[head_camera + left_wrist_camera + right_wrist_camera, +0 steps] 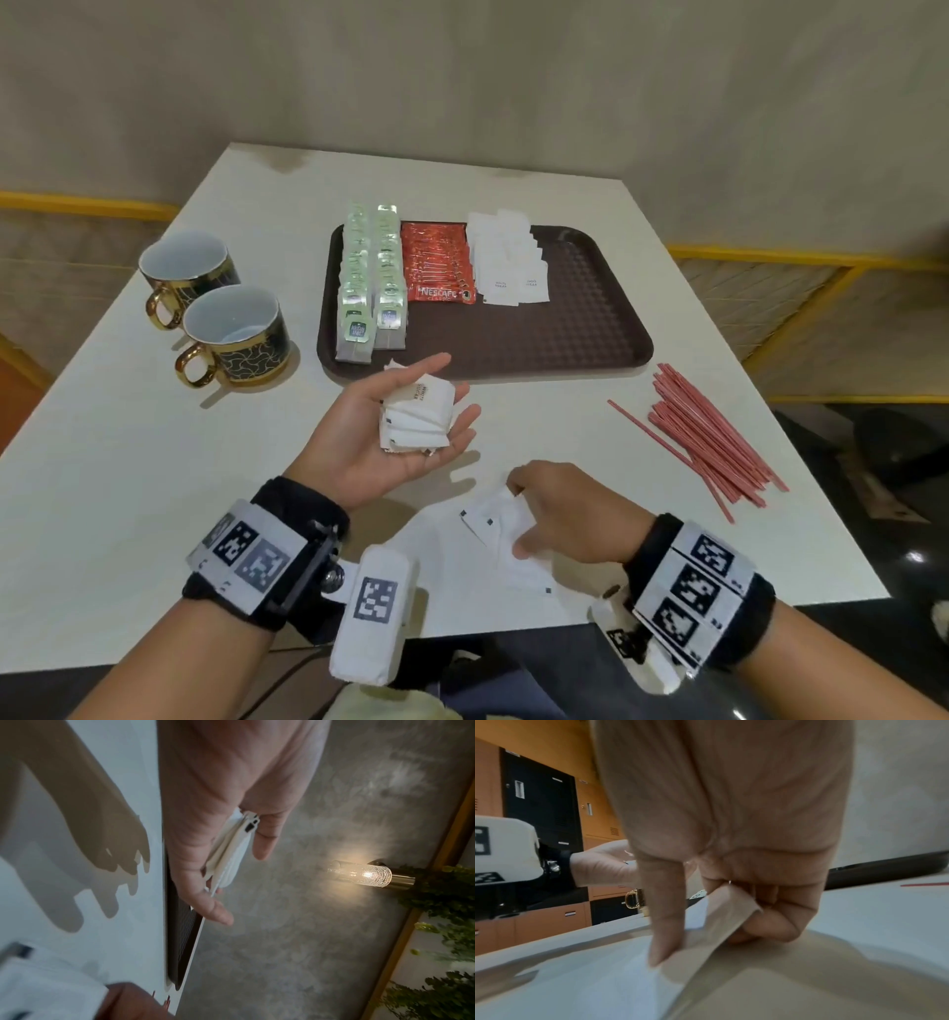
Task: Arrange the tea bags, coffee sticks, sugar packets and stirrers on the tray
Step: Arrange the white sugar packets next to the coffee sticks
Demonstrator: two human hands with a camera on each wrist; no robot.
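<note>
My left hand point(395, 437) lies palm up above the worktop point(128, 462), fingers straight and relaxed, a small stack of white sugar packets point(418, 417) resting on the palm; the left wrist view shows the same stack point(231, 854) edge-on against my palm. My right hand point(560, 514) is down on the worktop at about five o'clock from the left one, its grip pinching one loose sugar packet point(721, 923) by an edge between thumb and curled fingers, among a few more packets point(493, 524) lying flat there.

The brown tray point(590, 318) sits at twelve o'clock from my hands. On it, from nine o'clock towards three, lie two rows of tea bags point(372, 288), a red row of coffee sticks point(439, 267) and overlapping sugar packets point(506, 262). The red stirrers point(708, 437) lie in a loose heap on the worktop at about four o'clock from the tray. Two dark cups with gold handles point(205, 303) stand at nine o'clock from it.
</note>
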